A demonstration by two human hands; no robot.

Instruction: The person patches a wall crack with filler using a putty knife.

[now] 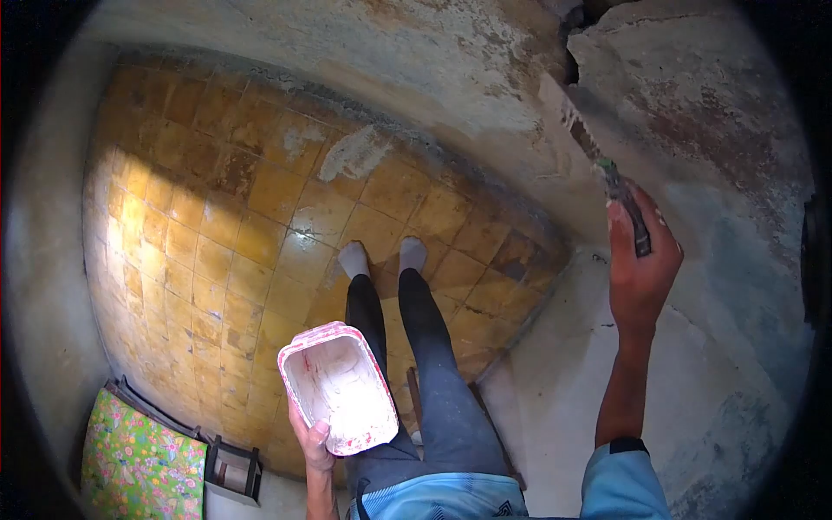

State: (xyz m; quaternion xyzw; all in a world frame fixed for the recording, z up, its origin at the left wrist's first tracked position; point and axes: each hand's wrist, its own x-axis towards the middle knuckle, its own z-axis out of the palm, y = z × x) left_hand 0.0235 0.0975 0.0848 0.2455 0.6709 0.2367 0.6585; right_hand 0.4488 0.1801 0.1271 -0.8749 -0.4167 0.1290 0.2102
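Note:
My left hand [314, 439] grips the side of a rectangular plastic tub [340, 394], red at the rim and smeared with white paste inside. The tub is tilted so its open mouth faces me. In my right hand [646, 260] is a putty knife [579, 130] with a dark handle and a paste-smeared blade. Its blade points up toward a dark crack [572, 61] in the worn wall [485, 78]. Whether the blade touches the wall is hard to tell.
Yellow-brown floor tiles [251, 234] lie below, with a whitish patch [355, 154] near the wall's foot. My socked feet [412, 253] stand on them. At lower left is dark furniture [234, 468] beside a green floral cloth [143, 459]. A dark object [815, 260] shows at the right edge.

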